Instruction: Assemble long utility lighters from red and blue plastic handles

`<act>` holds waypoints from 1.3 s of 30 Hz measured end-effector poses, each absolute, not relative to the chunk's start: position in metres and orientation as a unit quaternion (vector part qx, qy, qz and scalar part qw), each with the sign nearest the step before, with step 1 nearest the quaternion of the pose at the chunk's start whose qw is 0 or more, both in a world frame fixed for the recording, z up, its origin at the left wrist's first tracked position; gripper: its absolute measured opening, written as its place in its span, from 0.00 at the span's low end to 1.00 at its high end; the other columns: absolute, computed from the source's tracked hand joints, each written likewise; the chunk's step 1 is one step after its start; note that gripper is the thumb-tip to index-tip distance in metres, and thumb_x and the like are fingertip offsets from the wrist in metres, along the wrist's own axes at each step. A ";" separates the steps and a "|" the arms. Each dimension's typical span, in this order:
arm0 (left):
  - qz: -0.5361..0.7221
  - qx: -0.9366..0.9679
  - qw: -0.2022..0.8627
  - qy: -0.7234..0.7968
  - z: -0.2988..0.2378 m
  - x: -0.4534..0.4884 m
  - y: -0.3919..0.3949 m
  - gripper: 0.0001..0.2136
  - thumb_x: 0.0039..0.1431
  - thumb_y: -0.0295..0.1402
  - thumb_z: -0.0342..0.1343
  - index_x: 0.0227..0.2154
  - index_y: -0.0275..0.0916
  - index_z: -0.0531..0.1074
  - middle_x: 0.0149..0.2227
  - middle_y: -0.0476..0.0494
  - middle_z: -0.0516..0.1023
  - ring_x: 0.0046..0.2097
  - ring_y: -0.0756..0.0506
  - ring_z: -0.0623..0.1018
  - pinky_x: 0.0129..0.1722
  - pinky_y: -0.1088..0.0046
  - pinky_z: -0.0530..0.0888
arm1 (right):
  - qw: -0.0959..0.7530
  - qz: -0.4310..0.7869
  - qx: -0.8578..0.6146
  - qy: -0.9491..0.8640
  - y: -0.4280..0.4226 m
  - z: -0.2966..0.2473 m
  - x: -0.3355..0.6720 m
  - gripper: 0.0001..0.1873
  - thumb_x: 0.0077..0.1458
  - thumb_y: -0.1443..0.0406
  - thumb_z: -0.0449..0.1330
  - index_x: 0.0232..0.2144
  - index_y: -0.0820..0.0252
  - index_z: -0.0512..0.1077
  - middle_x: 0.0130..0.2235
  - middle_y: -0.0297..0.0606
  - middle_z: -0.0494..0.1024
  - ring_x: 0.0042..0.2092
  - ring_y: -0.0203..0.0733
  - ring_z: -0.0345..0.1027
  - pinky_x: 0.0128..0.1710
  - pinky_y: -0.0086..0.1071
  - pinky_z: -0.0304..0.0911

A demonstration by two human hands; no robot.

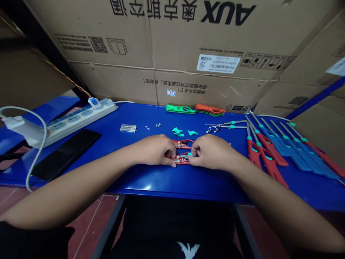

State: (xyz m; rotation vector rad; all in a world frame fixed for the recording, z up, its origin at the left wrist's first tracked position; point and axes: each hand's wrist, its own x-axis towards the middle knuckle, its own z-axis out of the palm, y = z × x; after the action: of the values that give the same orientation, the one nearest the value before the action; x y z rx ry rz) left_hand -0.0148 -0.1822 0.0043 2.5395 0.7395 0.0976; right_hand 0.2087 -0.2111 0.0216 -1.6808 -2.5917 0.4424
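My left hand rests on the blue table, fingers curled and pinching the left end of a red lighter shell lying flat. My right hand is closed too, pressing a small teal trigger piece against that shell. A second red shell lies just behind, between my hands. Loose teal trigger pieces sit a little farther back.
Several finished red and blue long-nosed lighters lie in a row at right. Green and orange shells sit by the cardboard boxes. A power strip, a black phone and a small clear box are at left.
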 end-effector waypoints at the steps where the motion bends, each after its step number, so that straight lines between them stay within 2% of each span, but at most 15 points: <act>1: 0.036 0.929 0.248 0.271 0.005 -0.015 -0.182 0.07 0.55 0.37 0.67 0.31 0.39 0.80 0.29 0.49 0.80 0.29 0.51 0.75 0.27 0.76 0.62 | 0.015 0.147 -0.533 -0.833 -0.208 0.023 0.211 0.08 0.46 0.58 0.65 0.21 0.55 0.77 0.24 0.34 0.77 0.26 0.36 0.63 0.25 0.32 0.49; 5: 0.033 0.926 0.258 0.273 0.005 -0.017 -0.182 0.07 0.56 0.37 0.66 0.31 0.39 0.80 0.28 0.49 0.79 0.28 0.51 0.74 0.27 0.76 0.62 | 0.086 0.192 -0.561 -0.801 -0.187 0.017 0.220 0.14 0.52 0.54 0.63 0.24 0.56 0.79 0.24 0.33 0.77 0.25 0.35 0.63 0.25 0.31 0.52; 7: 0.039 0.926 0.260 0.271 0.004 -0.017 -0.181 0.07 0.56 0.37 0.65 0.31 0.39 0.80 0.28 0.49 0.78 0.28 0.51 0.73 0.27 0.76 0.63 | 0.120 0.174 -0.580 -0.787 -0.178 0.012 0.222 0.17 0.56 0.52 0.60 0.29 0.57 0.80 0.26 0.35 0.79 0.26 0.36 0.64 0.27 0.32 0.53; 10: 0.059 0.928 0.250 0.270 0.005 -0.017 -0.181 0.06 0.56 0.36 0.64 0.30 0.38 0.79 0.28 0.49 0.77 0.28 0.52 0.73 0.27 0.76 0.63 | 0.147 0.121 -0.539 -0.821 -0.177 0.008 0.222 0.16 0.59 0.53 0.60 0.31 0.58 0.80 0.31 0.38 0.79 0.31 0.38 0.67 0.30 0.31 0.54; 15: 0.102 0.938 0.211 0.255 0.006 -0.015 -0.183 0.05 0.55 0.33 0.63 0.28 0.37 0.78 0.27 0.49 0.76 0.28 0.51 0.74 0.29 0.75 0.66 | 0.069 0.193 -0.319 -0.925 -0.198 0.012 0.215 0.09 0.58 0.60 0.62 0.32 0.57 0.79 0.34 0.36 0.78 0.34 0.36 0.68 0.33 0.30 0.55; 20: 0.092 0.952 0.165 0.239 0.007 -0.017 -0.183 0.04 0.53 0.32 0.63 0.26 0.39 0.78 0.27 0.49 0.77 0.29 0.49 0.75 0.29 0.73 0.66 | 0.058 0.211 -0.275 -0.936 -0.202 0.010 0.213 0.08 0.58 0.66 0.60 0.28 0.58 0.77 0.31 0.33 0.77 0.31 0.35 0.66 0.31 0.30 0.53; 24: 0.077 0.955 0.110 0.264 0.012 -0.024 -0.175 0.05 0.53 0.33 0.62 0.25 0.38 0.78 0.26 0.47 0.77 0.29 0.48 0.75 0.30 0.72 0.67 | 0.051 0.199 -0.294 -0.933 -0.197 0.009 0.218 0.08 0.55 0.68 0.61 0.25 0.59 0.76 0.29 0.32 0.74 0.29 0.33 0.64 0.30 0.30 0.52; 26: 0.110 0.946 0.106 0.284 0.013 -0.027 -0.170 0.06 0.57 0.34 0.61 0.29 0.38 0.79 0.29 0.46 0.79 0.31 0.48 0.76 0.33 0.72 0.69 | 0.057 0.199 -0.318 -0.925 -0.194 0.008 0.221 0.07 0.55 0.64 0.63 0.27 0.59 0.78 0.30 0.33 0.75 0.30 0.34 0.65 0.31 0.30 0.53; 28: 0.135 0.940 0.102 0.297 0.011 -0.028 -0.165 0.08 0.60 0.36 0.59 0.32 0.37 0.79 0.31 0.45 0.79 0.33 0.47 0.77 0.35 0.72 0.69 | 0.071 0.190 -0.350 -0.915 -0.190 0.007 0.223 0.11 0.57 0.57 0.64 0.30 0.58 0.79 0.31 0.34 0.76 0.31 0.35 0.65 0.31 0.30 0.54; 30: 0.133 0.937 0.095 0.309 0.007 -0.026 -0.161 0.09 0.61 0.37 0.58 0.34 0.37 0.80 0.32 0.44 0.79 0.34 0.47 0.77 0.37 0.71 0.70 | 0.091 0.171 -0.388 -0.901 -0.185 0.005 0.223 0.14 0.59 0.55 0.62 0.33 0.58 0.79 0.32 0.35 0.77 0.33 0.36 0.66 0.32 0.31 0.54; 34: 0.100 0.936 0.105 0.319 -0.002 -0.023 -0.157 0.08 0.60 0.37 0.60 0.36 0.38 0.80 0.32 0.44 0.78 0.35 0.46 0.76 0.38 0.69 0.70 | 0.099 0.152 -0.437 -0.881 -0.178 -0.003 0.221 0.09 0.59 0.60 0.61 0.34 0.57 0.80 0.33 0.36 0.78 0.33 0.37 0.66 0.32 0.31 0.55; 39: 0.104 0.926 0.152 0.330 -0.004 -0.022 -0.156 0.08 0.57 0.36 0.63 0.37 0.39 0.81 0.32 0.46 0.77 0.34 0.48 0.75 0.36 0.73 0.69 | 0.097 0.174 -0.443 -0.874 -0.176 -0.010 0.217 0.07 0.58 0.64 0.61 0.31 0.58 0.78 0.32 0.35 0.79 0.34 0.37 0.68 0.33 0.30 0.56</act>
State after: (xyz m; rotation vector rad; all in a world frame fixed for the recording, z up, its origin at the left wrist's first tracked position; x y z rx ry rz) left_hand -0.0221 -0.1559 -0.0038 2.6561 0.9470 0.2998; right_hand 0.2171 -0.1765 -0.0098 -1.3109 -2.5890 0.5145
